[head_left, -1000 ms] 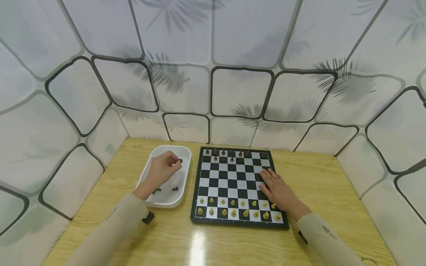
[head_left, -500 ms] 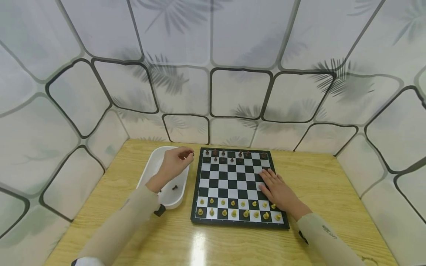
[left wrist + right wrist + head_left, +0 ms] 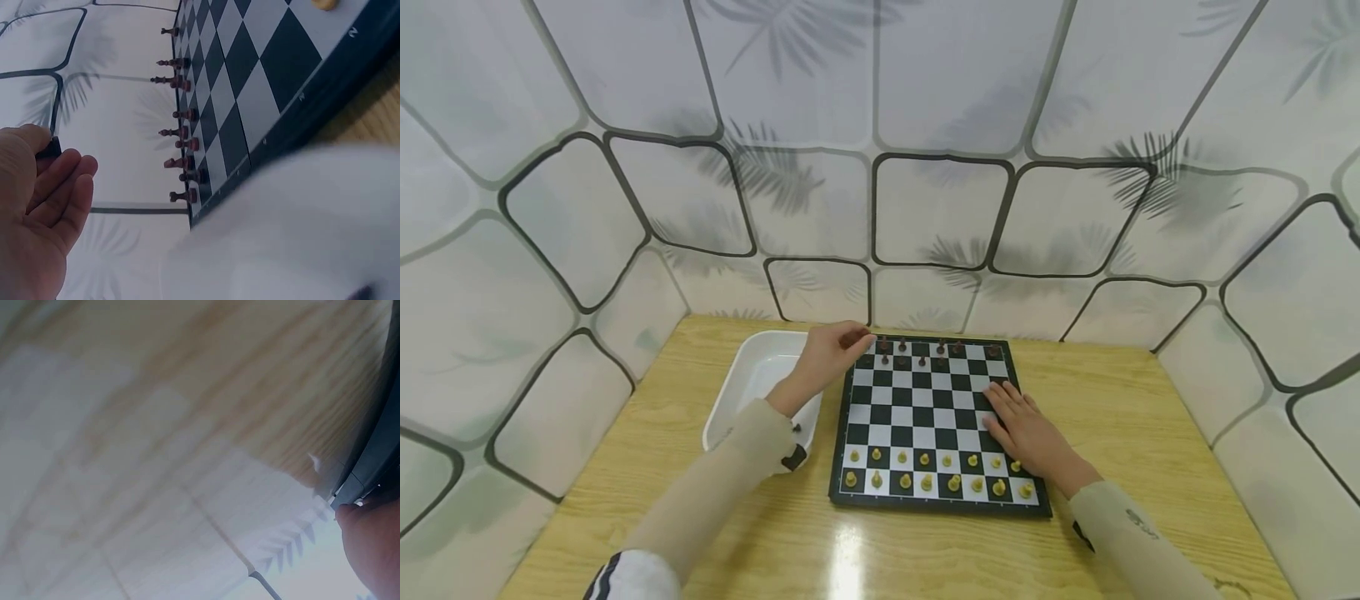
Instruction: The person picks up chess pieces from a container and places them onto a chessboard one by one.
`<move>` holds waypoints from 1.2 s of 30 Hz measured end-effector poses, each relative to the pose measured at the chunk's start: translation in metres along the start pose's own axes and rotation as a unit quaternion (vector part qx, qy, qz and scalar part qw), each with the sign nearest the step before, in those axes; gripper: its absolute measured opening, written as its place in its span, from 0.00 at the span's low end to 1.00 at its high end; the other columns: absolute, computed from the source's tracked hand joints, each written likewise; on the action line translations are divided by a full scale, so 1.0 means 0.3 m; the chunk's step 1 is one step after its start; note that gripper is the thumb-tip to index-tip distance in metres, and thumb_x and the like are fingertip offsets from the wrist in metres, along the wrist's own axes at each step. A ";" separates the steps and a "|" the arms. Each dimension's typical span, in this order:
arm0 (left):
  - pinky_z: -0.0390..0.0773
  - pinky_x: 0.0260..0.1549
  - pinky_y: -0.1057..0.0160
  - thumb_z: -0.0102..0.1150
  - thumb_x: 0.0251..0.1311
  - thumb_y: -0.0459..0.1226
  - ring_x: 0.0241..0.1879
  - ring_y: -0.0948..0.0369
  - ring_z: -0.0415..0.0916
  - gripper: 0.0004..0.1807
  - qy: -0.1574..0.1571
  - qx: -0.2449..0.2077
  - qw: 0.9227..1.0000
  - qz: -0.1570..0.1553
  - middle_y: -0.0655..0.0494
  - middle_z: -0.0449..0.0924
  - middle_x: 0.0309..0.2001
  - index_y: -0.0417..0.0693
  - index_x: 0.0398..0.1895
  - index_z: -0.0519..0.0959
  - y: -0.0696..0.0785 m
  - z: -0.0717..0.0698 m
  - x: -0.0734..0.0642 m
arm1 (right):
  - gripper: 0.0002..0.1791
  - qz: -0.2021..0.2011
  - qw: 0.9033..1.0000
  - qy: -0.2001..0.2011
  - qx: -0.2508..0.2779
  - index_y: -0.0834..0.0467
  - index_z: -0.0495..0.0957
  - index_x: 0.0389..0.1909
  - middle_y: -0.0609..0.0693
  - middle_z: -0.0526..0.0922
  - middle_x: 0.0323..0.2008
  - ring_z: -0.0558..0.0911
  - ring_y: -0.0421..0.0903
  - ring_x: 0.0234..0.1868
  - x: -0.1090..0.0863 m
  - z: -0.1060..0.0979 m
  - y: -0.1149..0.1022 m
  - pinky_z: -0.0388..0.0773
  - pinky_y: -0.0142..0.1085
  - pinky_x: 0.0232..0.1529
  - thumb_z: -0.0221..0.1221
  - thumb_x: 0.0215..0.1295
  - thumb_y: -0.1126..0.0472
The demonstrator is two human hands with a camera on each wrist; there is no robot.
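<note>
My left hand (image 3: 823, 358) is over the far left corner of the chessboard (image 3: 934, 400). Its thumb and fingers pinch a dark chess piece (image 3: 50, 149), seen only in part in the left wrist view; the fingers hide which kind it is. Dark red chess pieces (image 3: 181, 115) stand in two rows along the board's far side, with gaps. On the near side are two rows of yellow chess pieces (image 3: 927, 481). My right hand (image 3: 1030, 429) rests on the board's right edge with fingers extended, beside the yellow pieces.
Left of the board stands a white tray (image 3: 718, 408), partly under my left forearm, with a dark piece (image 3: 797, 427) inside. Everything sits on a wooden table (image 3: 1120, 417). A patterned wall covering (image 3: 925, 208) rises behind the table and at both sides.
My left hand has moved right, from above the tray to the board's far left corner, carrying the dark chess piece. The right hand stays where it was on the board.
</note>
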State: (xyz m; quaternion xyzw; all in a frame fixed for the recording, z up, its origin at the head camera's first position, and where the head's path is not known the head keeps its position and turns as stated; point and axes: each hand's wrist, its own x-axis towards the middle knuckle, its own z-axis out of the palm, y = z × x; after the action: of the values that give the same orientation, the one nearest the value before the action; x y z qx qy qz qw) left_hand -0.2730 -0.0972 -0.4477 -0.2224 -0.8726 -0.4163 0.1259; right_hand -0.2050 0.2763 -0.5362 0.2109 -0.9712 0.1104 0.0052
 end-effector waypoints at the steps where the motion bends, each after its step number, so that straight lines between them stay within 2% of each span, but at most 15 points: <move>1: 0.87 0.39 0.57 0.66 0.72 0.41 0.38 0.55 0.88 0.12 -0.006 0.001 1.000 -0.001 0.48 0.91 0.40 0.42 0.47 0.88 0.006 0.008 0.006 | 0.35 0.000 1.000 0.000 0.000 0.64 0.60 0.80 0.63 0.62 0.81 0.57 0.65 0.83 0.000 -0.001 -0.001 0.56 0.64 0.79 0.48 0.84 0.46; 7: 0.86 0.39 0.60 0.68 0.70 0.43 0.38 0.58 0.87 0.12 -0.050 -0.013 0.998 -0.023 0.51 0.91 0.41 0.45 0.47 0.88 0.044 0.063 0.038 | 0.35 0.001 1.000 0.000 0.001 0.64 0.61 0.80 0.63 0.62 0.80 0.57 0.65 0.83 -0.001 -0.008 -0.008 0.57 0.65 0.79 0.48 0.84 0.46; 12: 0.84 0.37 0.62 0.69 0.69 0.40 0.36 0.61 0.84 0.09 -0.066 -0.015 0.997 -0.021 0.54 0.91 0.39 0.47 0.47 0.88 0.079 0.111 0.065 | 0.35 0.003 1.000 -0.001 0.004 0.63 0.60 0.81 0.63 0.62 0.81 0.57 0.65 0.83 -0.003 -0.006 -0.008 0.56 0.65 0.79 0.48 0.84 0.46; 17: 0.86 0.40 0.62 0.67 0.72 0.43 0.40 0.60 0.86 0.12 -0.092 -0.011 0.995 -0.020 0.53 0.91 0.43 0.46 0.51 0.87 0.113 0.147 0.092 | 0.35 0.003 1.000 -0.001 0.001 0.63 0.60 0.81 0.63 0.62 0.81 0.57 0.65 0.83 -0.003 -0.007 -0.009 0.56 0.65 0.79 0.48 0.84 0.46; 24: 0.84 0.34 0.65 0.67 0.71 0.44 0.35 0.59 0.88 0.13 -0.108 0.001 0.994 -0.005 0.51 0.91 0.41 0.46 0.51 0.87 0.126 0.226 0.150 | 0.35 0.004 1.000 -0.001 -0.001 0.63 0.61 0.80 0.63 0.63 0.80 0.58 0.65 0.83 -0.003 -0.006 -0.008 0.57 0.64 0.79 0.48 0.84 0.46; 30: 0.85 0.40 0.64 0.67 0.71 0.43 0.40 0.60 0.87 0.13 -0.121 0.008 0.993 -0.005 0.52 0.91 0.44 0.46 0.52 0.87 0.145 0.283 0.192 | 0.35 0.003 1.000 -0.001 -0.003 0.64 0.61 0.80 0.63 0.63 0.80 0.58 0.64 0.83 -0.001 0.000 -0.004 0.57 0.64 0.79 0.48 0.84 0.46; 36: 0.84 0.41 0.63 0.68 0.71 0.43 0.42 0.59 0.85 0.14 -0.127 0.013 0.992 -0.019 0.52 0.90 0.44 0.45 0.51 0.87 0.165 0.334 0.223 | 0.35 0.000 1.000 0.004 0.000 0.64 0.62 0.80 0.63 0.64 0.80 0.58 0.65 0.82 0.000 -0.005 -0.006 0.58 0.64 0.79 0.49 0.84 0.47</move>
State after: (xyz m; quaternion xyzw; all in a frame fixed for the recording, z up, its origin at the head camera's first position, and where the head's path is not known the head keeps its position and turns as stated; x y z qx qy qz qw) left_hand -0.3102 0.0276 -0.4496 -0.2557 -0.8907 -0.3757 0.0087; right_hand -0.2042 0.2751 -0.5345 0.2101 -0.9713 0.1115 0.0087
